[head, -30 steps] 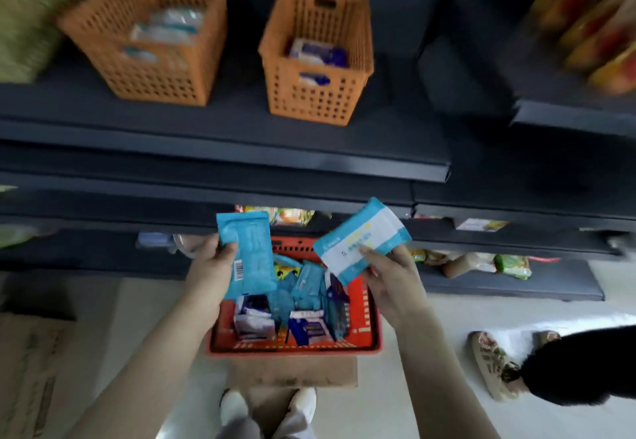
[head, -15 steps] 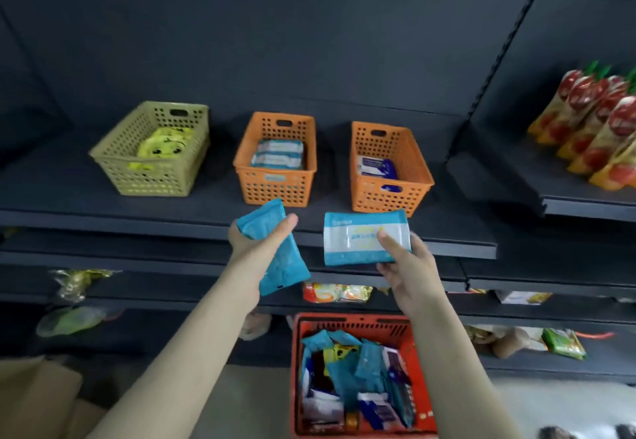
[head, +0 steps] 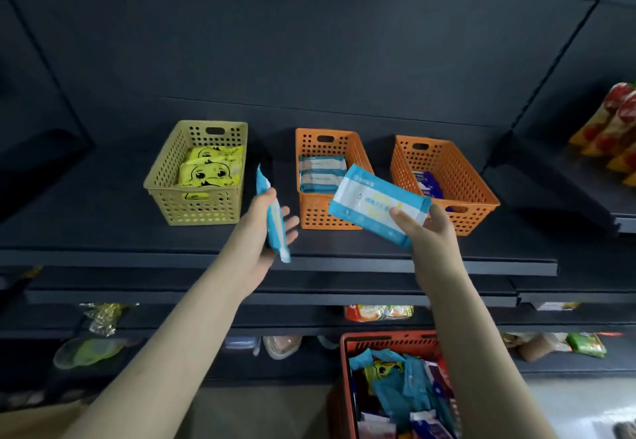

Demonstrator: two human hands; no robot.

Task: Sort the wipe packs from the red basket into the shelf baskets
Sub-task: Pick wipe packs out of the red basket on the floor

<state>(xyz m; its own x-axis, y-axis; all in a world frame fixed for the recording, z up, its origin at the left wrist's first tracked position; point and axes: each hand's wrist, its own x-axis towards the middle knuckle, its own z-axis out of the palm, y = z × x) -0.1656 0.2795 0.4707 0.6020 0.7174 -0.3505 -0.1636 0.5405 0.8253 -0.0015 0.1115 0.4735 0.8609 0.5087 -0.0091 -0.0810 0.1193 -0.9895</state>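
Note:
My left hand grips a light blue wipe pack held edge-on, between the green basket and the middle orange basket. My right hand holds a blue and white wipe pack flat, tilted, in front of the middle orange basket's near right corner. That basket holds matching blue and white packs. The green basket holds yellow packs; the right orange basket holds dark blue packs. The red basket, at bottom right below the shelves, contains several mixed packs.
The three baskets stand on a dark shelf at chest height. Red and yellow snack bags lie on a shelf at the far right. Lower shelves carry assorted packets. A cardboard box corner shows at bottom left.
Both hands rose from over the red basket to the shelf baskets. The left pack turned edge-on; the right pack moved up to the middle orange basket. My view tilted upward.

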